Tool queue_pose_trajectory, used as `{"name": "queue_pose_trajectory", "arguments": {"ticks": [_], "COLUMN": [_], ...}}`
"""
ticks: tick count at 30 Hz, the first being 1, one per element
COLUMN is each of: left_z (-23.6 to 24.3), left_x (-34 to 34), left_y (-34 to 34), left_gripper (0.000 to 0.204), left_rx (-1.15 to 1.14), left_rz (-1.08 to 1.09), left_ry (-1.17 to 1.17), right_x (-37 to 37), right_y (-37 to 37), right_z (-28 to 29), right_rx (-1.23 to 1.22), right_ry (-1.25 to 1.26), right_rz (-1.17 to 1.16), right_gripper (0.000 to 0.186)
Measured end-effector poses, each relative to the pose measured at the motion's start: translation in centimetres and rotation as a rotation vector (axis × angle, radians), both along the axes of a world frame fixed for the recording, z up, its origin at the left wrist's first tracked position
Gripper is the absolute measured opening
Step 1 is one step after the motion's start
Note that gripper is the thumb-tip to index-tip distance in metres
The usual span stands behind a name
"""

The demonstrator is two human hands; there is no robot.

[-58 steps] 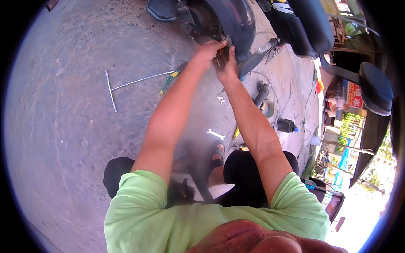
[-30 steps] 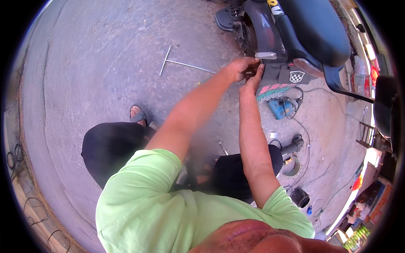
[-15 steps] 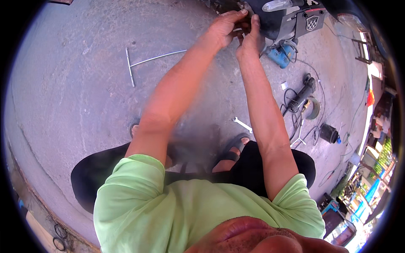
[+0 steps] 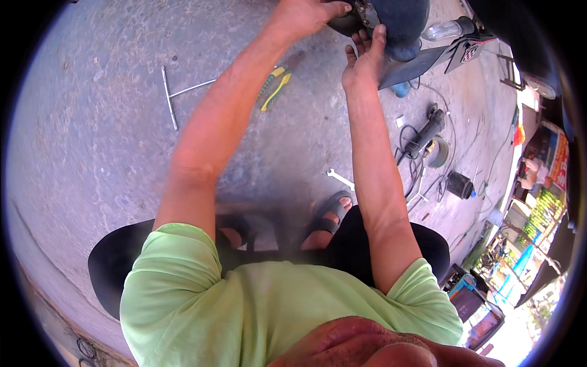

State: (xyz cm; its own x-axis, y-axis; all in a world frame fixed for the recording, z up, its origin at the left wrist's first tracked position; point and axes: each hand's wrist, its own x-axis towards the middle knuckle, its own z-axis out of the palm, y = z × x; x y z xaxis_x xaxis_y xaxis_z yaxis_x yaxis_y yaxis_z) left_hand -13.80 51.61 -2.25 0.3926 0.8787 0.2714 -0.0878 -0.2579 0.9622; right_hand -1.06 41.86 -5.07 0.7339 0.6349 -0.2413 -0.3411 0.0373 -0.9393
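Observation:
At the top of the view, my left hand (image 4: 299, 18) grips the edge of a dark curved panel (image 4: 350, 24), thumb on its near face; its other fingers are mostly hidden. A small metal bracket (image 4: 367, 13) with bolts sits on this panel, beside a smooth black rounded part (image 4: 403, 24). Just below, my right hand (image 4: 365, 64) has its fingers apart, thumb touching the lower edge of the dark parts and fingertips near the bracket. A clear lamp (image 4: 443, 30) and a black flap (image 4: 416, 66) lie to the right of that hand.
On the concrete floor lie a T-handle wrench (image 4: 169, 98), yellow-green pliers (image 4: 276, 92) and a spanner (image 4: 340, 178). To the right are a blue power tool (image 4: 402, 90), a black angle grinder (image 4: 426, 131), cables and a black cup-shaped container (image 4: 460, 185).
My hands have moved apart, the left one shifting up and left. The bracket and dark panel now show between them. The pliers have come into sight beside my left forearm.

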Motion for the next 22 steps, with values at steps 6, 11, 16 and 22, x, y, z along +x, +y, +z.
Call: {"name": "queue_pose_trajectory", "arguments": {"ticks": [6,11,16,22], "left_z": [0.3,0.7,0.1,0.7], "left_x": [1.3,2.0,2.1,2.1], "left_y": [1.6,2.4,2.8,2.5], "left_gripper": [0.025,0.016,0.017,0.019], "left_rx": [0.025,-0.360,-0.360,-0.366], "left_rz": [-0.156,-0.400,-0.448,-0.420], "left_ry": [0.024,-0.004,-0.058,-0.012], "right_x": [0.3,0.7,0.1,0.3], "right_y": [0.3,0.5,0.3,0.3], "right_z": [-0.3,-0.8,-0.3,-0.9], "right_rx": [-0.005,0.001,0.004,0.042], "right_ry": [-0.006,-0.019,-0.002,0.021], "right_rz": [0.007,0.029,0.041,0.052], "right_gripper": [0.056,0.056,0.058,0.058]}}
